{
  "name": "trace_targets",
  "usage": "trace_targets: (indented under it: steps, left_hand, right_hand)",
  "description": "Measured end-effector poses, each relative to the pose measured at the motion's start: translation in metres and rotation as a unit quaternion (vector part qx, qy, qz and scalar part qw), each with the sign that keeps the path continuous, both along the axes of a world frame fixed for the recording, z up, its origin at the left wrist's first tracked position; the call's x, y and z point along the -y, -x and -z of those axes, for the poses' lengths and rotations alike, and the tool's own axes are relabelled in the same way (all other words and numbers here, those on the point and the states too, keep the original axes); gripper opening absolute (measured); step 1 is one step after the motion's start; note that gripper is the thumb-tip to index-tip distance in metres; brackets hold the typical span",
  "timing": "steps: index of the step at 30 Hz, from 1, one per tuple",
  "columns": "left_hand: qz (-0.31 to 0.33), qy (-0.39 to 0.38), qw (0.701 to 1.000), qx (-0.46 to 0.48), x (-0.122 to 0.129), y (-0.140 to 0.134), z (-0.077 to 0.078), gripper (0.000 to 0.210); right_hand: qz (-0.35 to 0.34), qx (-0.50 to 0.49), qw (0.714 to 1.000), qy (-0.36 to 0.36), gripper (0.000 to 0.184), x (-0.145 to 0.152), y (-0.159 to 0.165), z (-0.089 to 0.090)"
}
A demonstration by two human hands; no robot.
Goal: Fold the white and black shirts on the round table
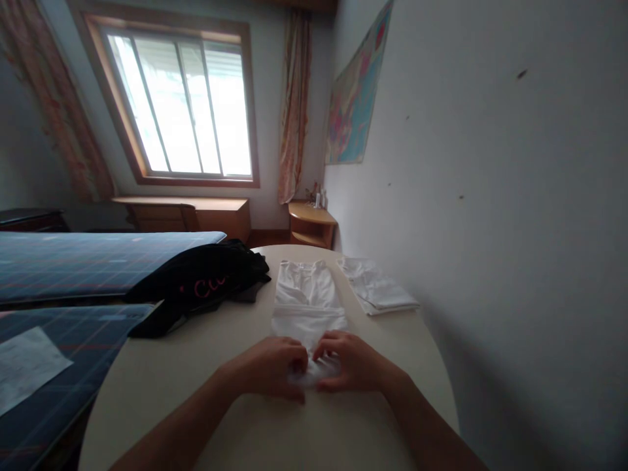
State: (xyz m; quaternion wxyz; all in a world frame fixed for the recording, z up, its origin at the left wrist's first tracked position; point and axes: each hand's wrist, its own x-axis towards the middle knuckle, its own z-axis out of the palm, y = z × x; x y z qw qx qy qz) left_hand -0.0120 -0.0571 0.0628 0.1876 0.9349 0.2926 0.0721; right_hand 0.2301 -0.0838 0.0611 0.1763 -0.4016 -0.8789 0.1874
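Observation:
A white shirt (307, 288) lies folded into a narrow strip on the round cream table (235, 366), its length running away from me. A crosswise fold edge shows about halfway along it. At the near end the cloth is bunched and slightly blurred. My left hand (272, 366) grips this end from the left, fingers curled in and thumb low near the tabletop. From the right, my right hand (350, 363) has its bent fingers on the same bunched cloth. A small gap separates the two hands, and the fingertips are partly hidden.
Another folded white garment (375, 284) lies at the table's right, near the wall. Black clothing with pink lettering (206, 278) is heaped over the left edge. Beyond are blue plaid mattresses (98, 261), a white sheet (29, 366), a desk (220, 209) and a corner shelf (311, 216).

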Motion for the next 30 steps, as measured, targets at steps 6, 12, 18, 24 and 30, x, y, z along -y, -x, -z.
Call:
trace_targets:
  steps: [6,12,18,24,30]
  left_hand:
    - [-0.002,-0.018,1.0,-0.024,0.009,-0.009,-0.007,0.021]
    - [0.037,0.189,0.978,-0.078,0.028,-0.007,-0.013,0.02]
    - [0.062,0.284,0.953,-0.083,0.033,-0.008,-0.013,0.021]
    - [-0.136,-0.007,0.988,0.07,-0.006,0.01,-0.006,0.026]
    - [-0.169,0.013,0.985,-0.001,-0.025,0.031,0.002,0.03]
  right_hand:
    - [-0.001,0.0,1.0,0.025,0.025,-0.002,-0.001,0.002]
    - [0.013,-0.047,0.992,0.114,0.027,-0.003,-0.006,0.003]
    - [0.072,-0.043,0.996,0.011,0.013,-0.012,-0.019,0.008]
    - [0.093,0.004,0.995,-0.017,0.025,-0.014,-0.028,0.007]
    - [0.112,0.036,0.993,-0.017,0.016,-0.015,-0.034,0.008]
